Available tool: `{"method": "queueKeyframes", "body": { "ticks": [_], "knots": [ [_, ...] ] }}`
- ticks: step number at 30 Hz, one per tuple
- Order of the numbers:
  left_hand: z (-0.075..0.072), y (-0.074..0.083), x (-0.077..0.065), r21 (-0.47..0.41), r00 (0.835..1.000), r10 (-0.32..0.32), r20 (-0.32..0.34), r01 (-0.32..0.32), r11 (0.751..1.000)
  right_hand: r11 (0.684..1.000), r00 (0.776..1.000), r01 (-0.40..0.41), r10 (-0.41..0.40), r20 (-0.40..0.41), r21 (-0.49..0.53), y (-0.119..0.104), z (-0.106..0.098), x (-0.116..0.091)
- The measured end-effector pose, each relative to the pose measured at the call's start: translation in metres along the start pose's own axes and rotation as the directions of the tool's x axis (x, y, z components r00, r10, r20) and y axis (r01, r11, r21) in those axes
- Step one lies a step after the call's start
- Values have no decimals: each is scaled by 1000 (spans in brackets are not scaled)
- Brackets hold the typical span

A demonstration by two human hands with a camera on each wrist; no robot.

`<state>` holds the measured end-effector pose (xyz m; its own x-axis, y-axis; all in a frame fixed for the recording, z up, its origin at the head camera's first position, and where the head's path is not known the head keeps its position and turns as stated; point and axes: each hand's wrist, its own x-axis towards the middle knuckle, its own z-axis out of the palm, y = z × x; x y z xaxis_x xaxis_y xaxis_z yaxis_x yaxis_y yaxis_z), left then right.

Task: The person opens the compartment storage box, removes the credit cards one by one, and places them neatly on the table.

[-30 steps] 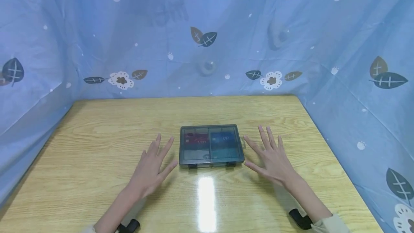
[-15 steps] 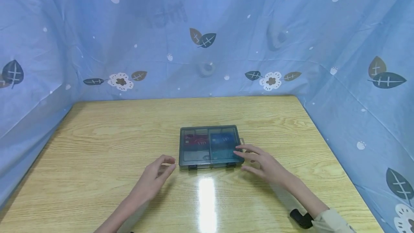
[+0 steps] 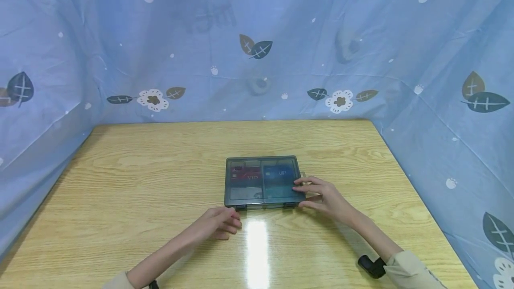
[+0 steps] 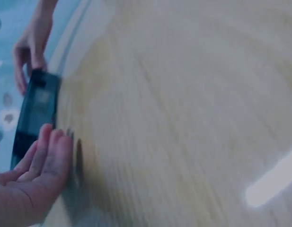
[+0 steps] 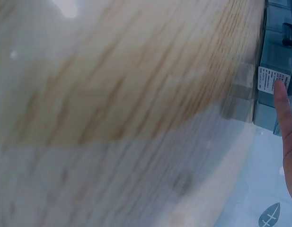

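A dark see-through plastic storage box (image 3: 246, 193) with a lid lies flat on the table. Through the lid show a red card (image 3: 242, 174) marked VIP at left and a blue VIP card (image 3: 280, 174) at right. My right hand (image 3: 332, 200) holds the box's right end, fingers over the lid's edge and thumb low at the front corner. In the right wrist view, that thumb (image 5: 284, 111) lies over a white printed label (image 5: 269, 79). My left hand (image 3: 213, 226) is at the front left latch (image 3: 241, 208), its fingers extended and loosely bent; whether it touches the latch is unclear.
A wood-grain table (image 3: 160, 159) carries the box, with a bright light reflection in front of it. Blue patterned cloth (image 3: 201, 48) hangs behind the table and along both sides. A black wrist strap part (image 3: 371, 266) hangs below the right forearm.
Both hands began spread beside the box. The right hand came in onto the box's right end. The left hand moved right and toward the front left latch, turning over. The box stayed in place.
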<state>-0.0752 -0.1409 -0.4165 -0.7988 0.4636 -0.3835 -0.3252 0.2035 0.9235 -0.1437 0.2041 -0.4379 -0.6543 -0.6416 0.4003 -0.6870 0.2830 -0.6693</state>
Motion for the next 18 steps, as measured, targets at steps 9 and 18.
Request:
{"method": "queueKeyframes", "body": {
  "ticks": [9,18],
  "knots": [
    [17,1,11,-373,992,-105,64,121,920,996,998,-63,61,24,64,1,-4,2],
    [26,-1,22,-586,991,-103,85,133,799,965,979,-194,179,98,175,2,-9,4]
  ]
}}
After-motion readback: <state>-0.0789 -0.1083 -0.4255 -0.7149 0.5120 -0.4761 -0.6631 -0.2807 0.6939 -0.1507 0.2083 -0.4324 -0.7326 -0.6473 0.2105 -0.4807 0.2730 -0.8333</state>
